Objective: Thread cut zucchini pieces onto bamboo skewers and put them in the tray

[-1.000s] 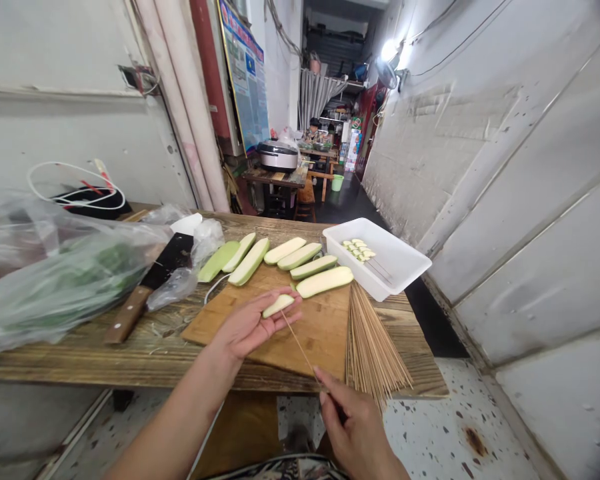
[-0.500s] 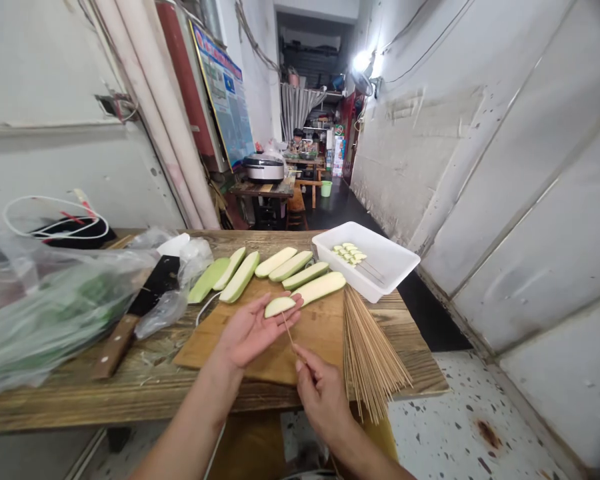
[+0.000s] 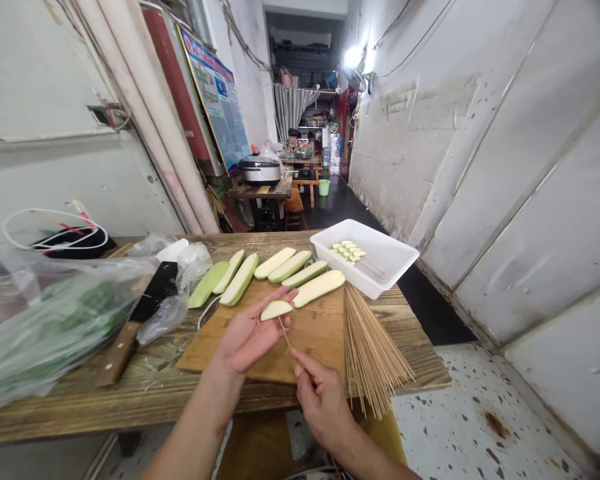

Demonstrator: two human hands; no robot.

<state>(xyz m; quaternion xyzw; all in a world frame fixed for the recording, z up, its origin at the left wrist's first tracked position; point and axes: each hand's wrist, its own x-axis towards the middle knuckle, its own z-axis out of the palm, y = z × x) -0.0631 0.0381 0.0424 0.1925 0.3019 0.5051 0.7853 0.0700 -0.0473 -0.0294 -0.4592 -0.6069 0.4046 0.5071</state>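
veggie slice (image 3: 276,310) being held loosely-ish by left hand (image 3: 253,337) over chopping board (image 3: 323,337) | skinny skewer (image 3: 286,337) being pinched by right hand (image 3: 324,400), board's near edge

A: What's mid-frame on the wooden table (image 3: 423,357)?
B: The cutting board (image 3: 310,343), with 7 zucchini halves (image 3: 275,264) along its far side.
A: Right of it?
B: Bamboo skewers (image 3: 375,353); behind them, a plastic tray (image 3: 393,257) with skewered slices (image 3: 347,251) in it.
A: Lower left?
B: A cleaver (image 3: 150,300), then a plastic bag (image 3: 65,327) at the frame's edge.
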